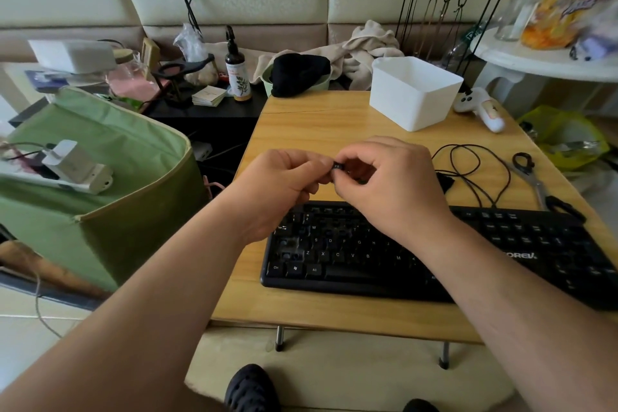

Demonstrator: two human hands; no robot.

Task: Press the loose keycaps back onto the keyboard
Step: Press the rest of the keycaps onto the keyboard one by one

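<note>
A black keyboard [368, 261] lies on the small wooden table [301, 124], with several keys gone from its left side and top row. Just above its far edge both hands meet. My right hand [388, 177] pinches a small black keycap [338, 165] with a white legend between thumb and fingers. My left hand [284, 181] has its fingers curled, with the fingertips at the same keycap. More dark keycaps seem to sit inside my right hand, mostly hidden.
A white plastic bin [414, 90] stands at the table's back right, a white handheld device [481, 107] beside it. The keyboard's black cable [475, 164] and scissors [531, 177] lie at the right. A green fabric bag [100, 184] stands left of the table.
</note>
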